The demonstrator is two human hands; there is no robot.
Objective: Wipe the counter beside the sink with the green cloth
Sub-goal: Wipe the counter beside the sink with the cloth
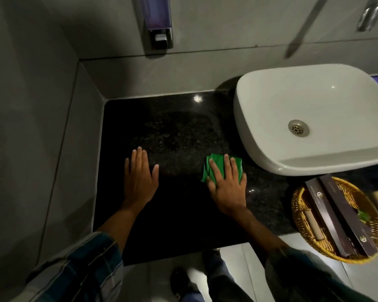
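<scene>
From the head view, the right hand (226, 184) lies flat with fingers spread on the cloth (218, 165), pressing it onto the dark worktop (179, 131); it does not pinch the fabric but pins it under palm and fingers, and the crumpled green edge shows past the fingertips and to the hand's left. The cloth sits at the right side of the open stone, just beside the near-left corner of the sink (310, 118), apart from it by a narrow strip. The left hand (140, 177) rests open and flat on the bare worktop, holding nothing, well apart from the cloth and seemingly only steadying the body. What the next stroke turns on is that almost all the unwiped stone lies to the left of the cloth and away toward the back wall, while the sink blocks the right. So the sweep probably runs leftward or forward, and the left hand lies in the path of a leftward pass. A basket (297, 214) with dark boxes (336, 214) stands at the near right, below the sink.
</scene>
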